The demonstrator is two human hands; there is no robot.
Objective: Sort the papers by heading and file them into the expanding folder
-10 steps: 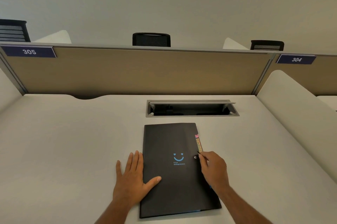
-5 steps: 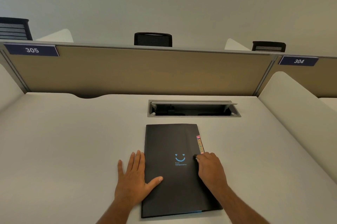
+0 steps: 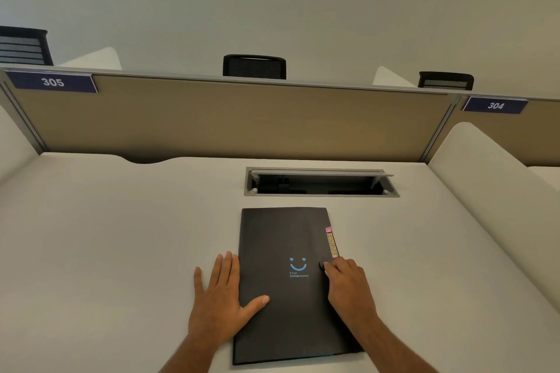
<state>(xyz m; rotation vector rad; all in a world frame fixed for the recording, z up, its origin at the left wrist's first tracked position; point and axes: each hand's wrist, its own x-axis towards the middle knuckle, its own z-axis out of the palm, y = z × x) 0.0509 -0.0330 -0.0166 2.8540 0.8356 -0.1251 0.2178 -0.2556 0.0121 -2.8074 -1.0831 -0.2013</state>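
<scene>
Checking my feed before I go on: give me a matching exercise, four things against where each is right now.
1. left hand
2. right hand
3. coloured tab
4. cable hatch

A. recessed in the desk beyond the folder
B. flat across the folder's left edge
C. fingertips at the folder's button
D. sticking out of the black folder's right edge

Pairs: 1-B, 2-C, 3-D, 4-A

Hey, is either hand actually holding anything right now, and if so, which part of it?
Nothing is lifted. The left hand rests flat on the black folder's left edge; the right hand's fingertips are at its button clasp, grip unclear.
</scene>
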